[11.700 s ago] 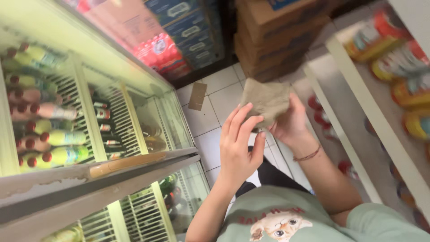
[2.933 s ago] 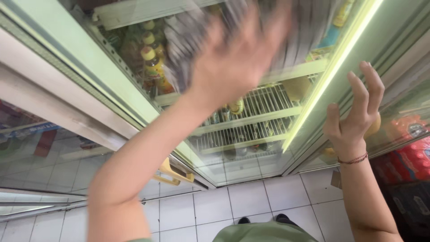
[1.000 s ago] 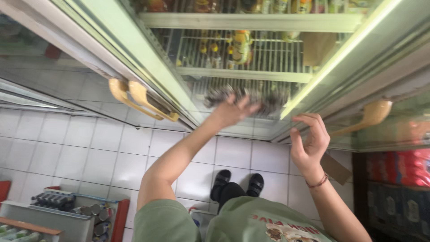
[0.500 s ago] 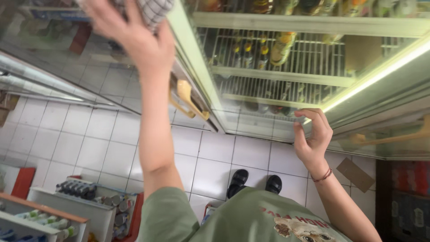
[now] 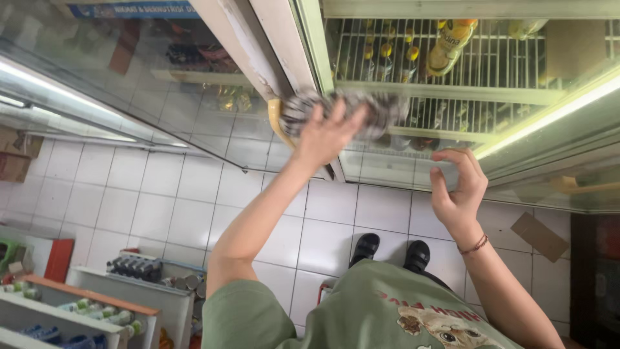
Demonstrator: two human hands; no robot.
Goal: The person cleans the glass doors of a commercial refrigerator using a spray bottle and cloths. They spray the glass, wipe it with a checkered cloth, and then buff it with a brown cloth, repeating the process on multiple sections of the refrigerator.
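Cloth [image 5: 361, 110] under left hand [image 5: 326, 132]: grey-white check. Fridge handle [image 5: 276, 119]: yellow. Bottles [image 5: 452, 42] on white wire shelf [image 5: 439, 94]: yellow-orange. Floor tiles [image 5: 161, 207]: white. Shirt [image 5: 361, 310]: green, cat print. Bracelet [image 5: 475, 245] at right hand [image 5: 455, 190]: red-brown. Shoes [image 5: 391, 249]: black.

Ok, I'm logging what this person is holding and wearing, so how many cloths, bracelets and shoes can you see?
Grey checked cloth, pressed on the glass door by the left hand: 1
Red cord bracelet, at the right hand wrist: 1
Black shoes: 2
Total: 4
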